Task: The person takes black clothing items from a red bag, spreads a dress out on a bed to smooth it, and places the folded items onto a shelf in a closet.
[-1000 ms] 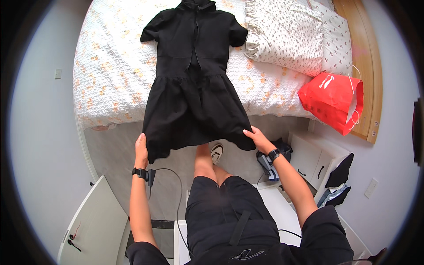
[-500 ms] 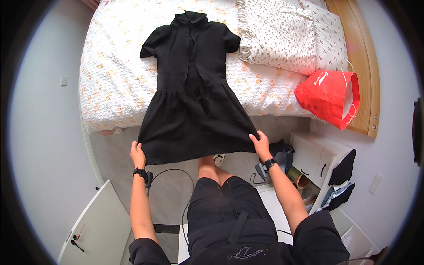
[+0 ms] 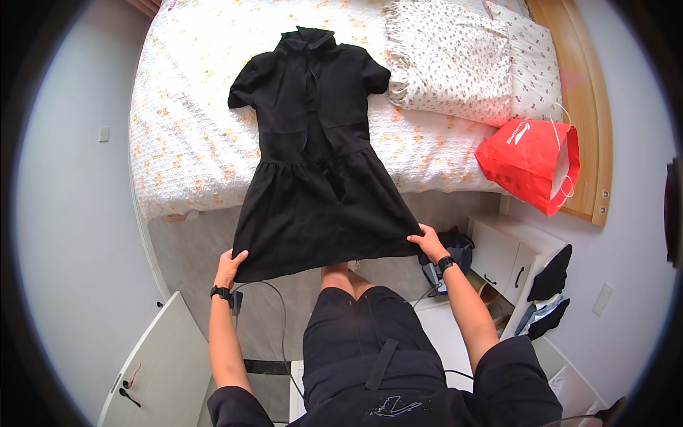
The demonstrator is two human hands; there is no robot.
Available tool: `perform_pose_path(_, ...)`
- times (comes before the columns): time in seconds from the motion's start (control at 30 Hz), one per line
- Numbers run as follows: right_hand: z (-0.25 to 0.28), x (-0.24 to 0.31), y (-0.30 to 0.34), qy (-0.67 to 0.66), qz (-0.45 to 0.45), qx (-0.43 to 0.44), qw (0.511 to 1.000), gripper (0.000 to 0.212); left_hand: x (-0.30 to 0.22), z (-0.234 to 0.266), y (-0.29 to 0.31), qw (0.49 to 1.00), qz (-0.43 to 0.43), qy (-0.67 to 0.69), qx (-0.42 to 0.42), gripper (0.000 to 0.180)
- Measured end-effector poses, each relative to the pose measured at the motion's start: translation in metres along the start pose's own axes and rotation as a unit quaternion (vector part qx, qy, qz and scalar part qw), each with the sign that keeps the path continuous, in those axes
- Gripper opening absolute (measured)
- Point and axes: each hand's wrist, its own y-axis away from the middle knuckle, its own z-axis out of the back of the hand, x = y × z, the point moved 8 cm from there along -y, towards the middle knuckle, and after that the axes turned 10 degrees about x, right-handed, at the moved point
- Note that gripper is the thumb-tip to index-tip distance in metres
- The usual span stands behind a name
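Observation:
A black short-sleeved dress [image 3: 284, 206] lies face up, its collar, sleeves and bodice on the bed and its skirt stretched out over the bed's near edge toward me. My left hand [image 3: 228, 267] grips the left corner of the hem, thumb on top. At the right corner of the hem, my right hand [image 3: 428, 243] is closed on the cloth. Between the two hands the hem hangs spread above the floor. A slit down the dress's middle gapes a little at the waist.
The bed [image 3: 185, 142] has a white quilted cover with orange flowers. A folded patterned blanket [image 3: 448, 64] and a red paper bag [image 3: 526, 164] lie at its right. A white cabinet [image 3: 501, 249] and dark backpack [image 3: 455, 249] stand at right; a white door [image 3: 160, 363] is lower left.
Both hands have moved toward me, drawing the dress with them. Its collar and waist sit lower on the bed, and the slit gapes wider near the waist.

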Motion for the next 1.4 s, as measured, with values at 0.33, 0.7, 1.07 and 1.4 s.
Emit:
perform_pose_path(0.33, -0.001, 0.128, 0.003, -0.158, -0.005, -0.042, 0.987, 0.040, -0.112, -0.030, 0.005, 0.958, -0.030, 0.258, 0.124, 0.038)
perform_pose_path(0.7, 0.180, 0.305, -0.210, -0.262, 0.153, -0.083, 0.949, 0.042, -0.313, 0.060, -0.236, 0.861, -0.197, 0.459, 0.103, 0.037)
perform_pose_path(1.07, 0.146, 0.307, -0.271, 0.052, 0.087, -0.249, 0.963, 0.066, -0.372, -0.042, -0.226, 0.876, -0.257, -0.385, -0.132, 0.055)
perform_pose_path(1.4, 0.110, 0.354, -0.238, -0.105, -0.013, -0.160, 0.982, 0.012, -0.417, -0.113, -0.288, 0.782, -0.171, -0.598, 0.022, 0.065)
